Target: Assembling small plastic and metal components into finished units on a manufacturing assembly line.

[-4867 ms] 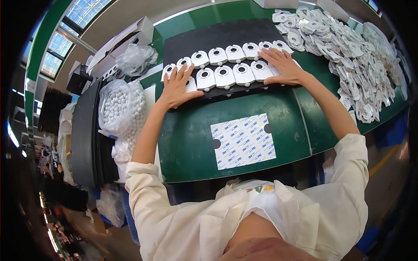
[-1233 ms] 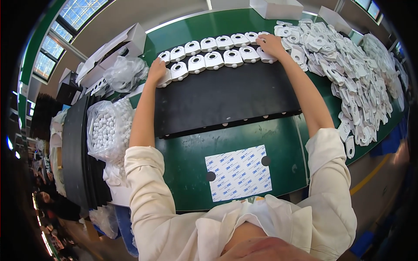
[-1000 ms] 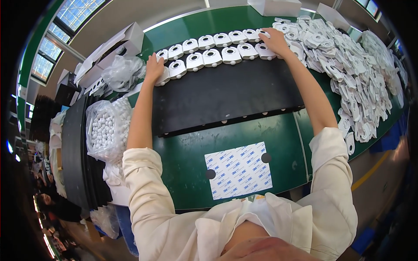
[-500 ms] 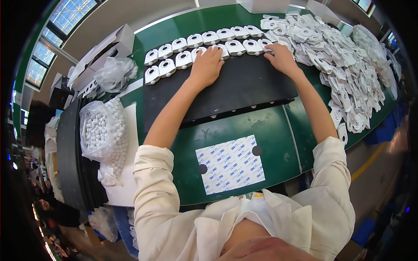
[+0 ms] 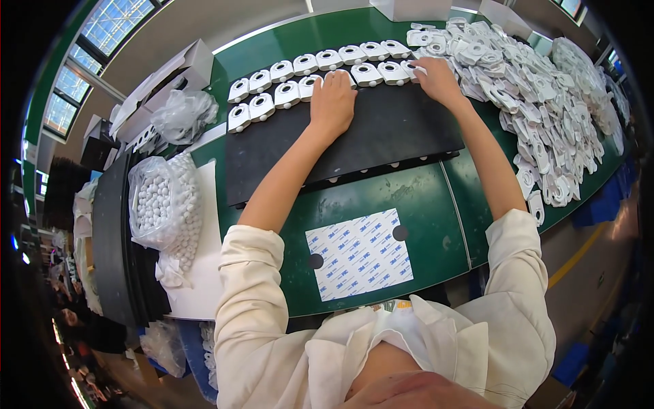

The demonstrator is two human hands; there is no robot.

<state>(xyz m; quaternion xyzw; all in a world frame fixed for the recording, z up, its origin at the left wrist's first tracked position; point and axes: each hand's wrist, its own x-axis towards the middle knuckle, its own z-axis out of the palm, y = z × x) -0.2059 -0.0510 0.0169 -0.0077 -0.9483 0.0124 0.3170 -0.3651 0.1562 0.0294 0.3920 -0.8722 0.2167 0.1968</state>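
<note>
1. My left hand (image 5: pixel 333 105) has come away from the left end of the rows and now lies over the middle of the near row (image 5: pixel 368 75). Its fingers are close together; I cannot tell whether they hold a piece or only press on it.
2. My right hand (image 5: pixel 439 80) was at the far row (image 5: pixel 306 65) a second ago; now its fingertips touch the last piece at the near row's right end. Thumb and fingers stand slightly apart, and whether they pinch it I cannot tell.
3. Both rows of white pieces sit toward the far side of the black board (image 5: pixel 381 129); about five seconds ago they lay along its near side.
4. To my judgement, this means the shift of the rows is done and I am evening up the near row.
5. The pile of white parts (image 5: pixel 545 129) lies to my right, beside the board.
</note>
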